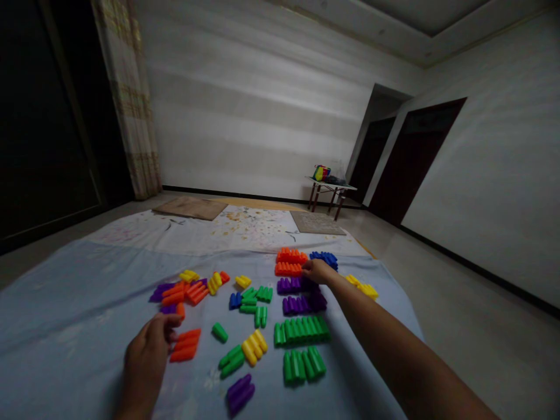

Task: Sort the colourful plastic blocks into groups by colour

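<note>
Out in front, my right hand (317,271) is closed in a pinch at the right end of the nearer orange block row (287,269), just above a purple block row (291,285). Its fingertips partly cover what they hold. My left hand (149,347) is low at the left, fingers apart and slightly bent, beside a joined group of orange blocks (186,345). Beyond it lies a mixed heap of orange blocks (196,293), purple blocks (161,291) and yellow blocks (189,275). Green rows (301,331) line up below the purple ones.
Between the hands lie loose green blocks (231,360), yellow blocks (254,347), purple blocks (240,394) and blue blocks (235,300). Dark blue blocks (324,259) and yellow blocks (362,287) are at the right. A blue sheet (87,326) is underneath; a small table (332,185) stands far back.
</note>
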Available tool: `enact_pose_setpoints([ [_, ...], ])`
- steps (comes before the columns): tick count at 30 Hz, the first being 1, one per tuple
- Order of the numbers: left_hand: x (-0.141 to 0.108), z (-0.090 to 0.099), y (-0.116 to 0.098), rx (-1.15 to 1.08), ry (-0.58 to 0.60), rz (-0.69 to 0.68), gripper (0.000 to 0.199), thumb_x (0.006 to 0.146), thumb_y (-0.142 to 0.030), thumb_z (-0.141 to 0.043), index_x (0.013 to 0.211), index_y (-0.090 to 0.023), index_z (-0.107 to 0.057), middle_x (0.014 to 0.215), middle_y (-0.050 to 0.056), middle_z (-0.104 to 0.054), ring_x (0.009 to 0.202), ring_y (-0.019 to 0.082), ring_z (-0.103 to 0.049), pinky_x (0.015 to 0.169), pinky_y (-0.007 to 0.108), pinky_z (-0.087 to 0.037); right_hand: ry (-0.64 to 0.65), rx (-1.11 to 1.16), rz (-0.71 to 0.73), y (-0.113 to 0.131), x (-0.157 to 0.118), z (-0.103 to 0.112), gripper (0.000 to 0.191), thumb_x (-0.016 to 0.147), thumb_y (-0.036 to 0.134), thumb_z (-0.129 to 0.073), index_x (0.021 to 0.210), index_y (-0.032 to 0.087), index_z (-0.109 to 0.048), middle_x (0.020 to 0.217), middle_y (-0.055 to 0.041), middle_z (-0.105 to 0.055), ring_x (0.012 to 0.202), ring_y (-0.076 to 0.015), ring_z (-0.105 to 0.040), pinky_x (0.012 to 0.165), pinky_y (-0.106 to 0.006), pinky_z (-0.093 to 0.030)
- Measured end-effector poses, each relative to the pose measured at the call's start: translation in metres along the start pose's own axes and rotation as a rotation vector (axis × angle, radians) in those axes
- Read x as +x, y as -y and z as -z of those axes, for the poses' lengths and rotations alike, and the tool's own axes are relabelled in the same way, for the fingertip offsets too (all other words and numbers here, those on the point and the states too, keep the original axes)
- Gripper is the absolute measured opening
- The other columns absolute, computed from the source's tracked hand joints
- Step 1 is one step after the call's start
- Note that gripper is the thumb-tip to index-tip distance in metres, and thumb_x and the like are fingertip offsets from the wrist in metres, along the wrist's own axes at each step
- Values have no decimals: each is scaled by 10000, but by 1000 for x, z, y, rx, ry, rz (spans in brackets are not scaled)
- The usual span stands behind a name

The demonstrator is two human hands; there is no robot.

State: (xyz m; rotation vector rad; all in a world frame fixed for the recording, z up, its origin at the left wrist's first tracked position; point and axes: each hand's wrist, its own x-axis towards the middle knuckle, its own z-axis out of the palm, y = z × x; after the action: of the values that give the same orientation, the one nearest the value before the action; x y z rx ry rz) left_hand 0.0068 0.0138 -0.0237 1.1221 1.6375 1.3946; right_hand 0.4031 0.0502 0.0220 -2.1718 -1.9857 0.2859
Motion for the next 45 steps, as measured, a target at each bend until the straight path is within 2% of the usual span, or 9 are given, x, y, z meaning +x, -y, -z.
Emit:
enact_pose_setpoints([
  [8, 2, -1, 5, -21, -2, 7, 346, 729, -455, -418, 746, -172, -618, 581, 4, -550, 560, 149, -520, 471, 241, -425, -27, 13, 13, 0, -13, -1, 211, 743, 238, -599, 917, 222, -719, 916, -36, -718, 835, -183, -641, 690, -235, -430],
  [19, -3, -2, -6, -37, -24, 47, 347, 708, -456, -419, 729, -171, -617, 581, 4, -551, 554, 143, -509, 467, 232, -420, -74, 70, 93, -1, -39, -1, 212, 755, 268, -611, 930, 213, -718, 900, -39, -713, 866, -189, -628, 765, -255, -440],
  [25, -6, 0, -12, 12, 26, 52, 321, 723, -397, -403, 769, -160, -614, 604, 5, -557, 596, 148, -521, 514, 240, -432, -94, 103, 89, -12, -35, 0, 402, 757, 370, -623, 1101, 164, -648, 1119, -98, -645, 1033, -224, -578, 892, -307, -421],
  [31, -6, -1, -11, 6, 4, 50, 344, 732, -415, -401, 780, -149, -615, 589, 3, -545, 575, 146, -510, 492, 240, -417, 16, 120, 134, -16, -27, -1, 558, 609, 315, -755, 1139, 194, -628, 1194, -71, -612, 1097, -235, -552, 930, -298, -410],
  [38, -5, 0, -9, -8, 9, 56, 328, 744, -411, -416, 786, -156, -617, 598, -2, -555, 595, 146, -521, 511, 236, -429, 96, 100, 111, -12, -18, -2, 502, 582, 181, -737, 1075, 237, -659, 1087, -22, -671, 998, -227, -604, 858, -283, -443],
  [45, -3, 0, -5, -12, 10, 62, 325, 745, -411, -419, 787, -154, -614, 630, 8, -564, 614, 150, -520, 513, 241, -430, 93, 118, 103, -13, -16, -2, 490, 605, 171, -715, 1089, 210, -650, 1071, -32, -676, 983, -234, -609, 857, -292, -445],
])
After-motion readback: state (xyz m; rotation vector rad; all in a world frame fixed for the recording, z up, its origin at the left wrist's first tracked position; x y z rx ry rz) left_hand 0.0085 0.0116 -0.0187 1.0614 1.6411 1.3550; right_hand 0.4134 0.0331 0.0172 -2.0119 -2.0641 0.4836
